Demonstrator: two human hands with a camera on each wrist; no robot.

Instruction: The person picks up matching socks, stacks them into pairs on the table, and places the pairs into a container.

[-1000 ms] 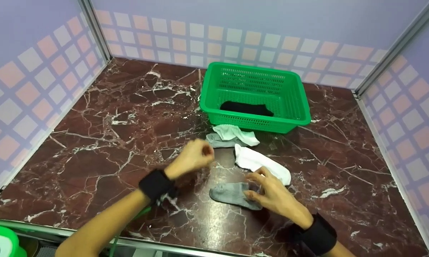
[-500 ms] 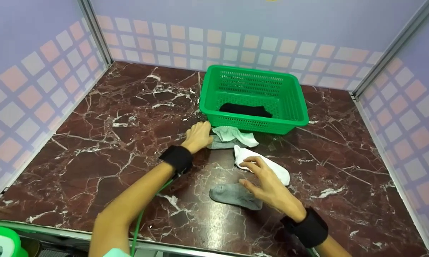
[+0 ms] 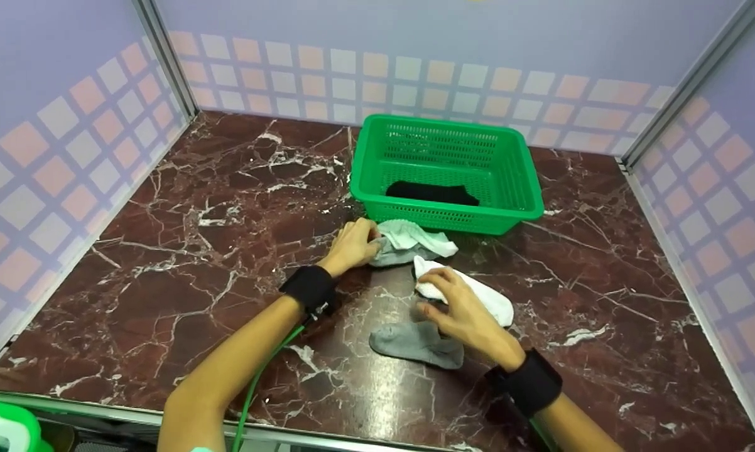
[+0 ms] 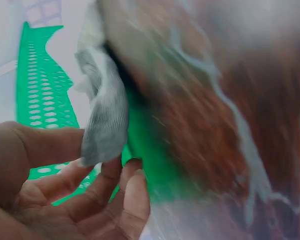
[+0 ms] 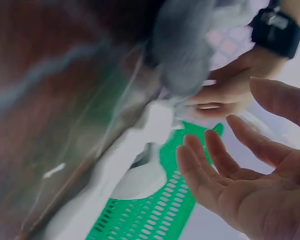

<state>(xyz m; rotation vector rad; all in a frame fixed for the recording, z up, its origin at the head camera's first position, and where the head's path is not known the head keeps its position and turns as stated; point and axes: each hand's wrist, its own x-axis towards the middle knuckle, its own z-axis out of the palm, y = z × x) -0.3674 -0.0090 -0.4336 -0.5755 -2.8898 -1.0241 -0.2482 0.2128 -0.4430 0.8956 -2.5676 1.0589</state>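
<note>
My left hand (image 3: 353, 243) pinches the end of a grey sock (image 3: 399, 257) in front of the basket; in the left wrist view the thumb and fingers hold its ribbed grey fabric (image 4: 107, 120). A crumpled white sock (image 3: 415, 235) lies over that grey one. My right hand (image 3: 465, 311) hovers with loosely bent fingers and holds nothing; its palm (image 5: 260, 195) shows bare in the right wrist view. Below it lie a white sock (image 3: 487, 298), slanting to the right, and another grey sock (image 3: 409, 344) nearer the front edge.
A green perforated basket (image 3: 531, 179) stands at the back with a black sock (image 3: 431, 192) inside. Patterned panels (image 3: 377, 75) enclose the marble-look table (image 3: 227, 301) at the back and sides. A green cable (image 3: 252, 389) hangs by the left arm.
My left hand has reached forward to the grey sock by the basket and taken its end, lifting it slightly. My right hand has shifted up and left, off the nearer grey sock.
</note>
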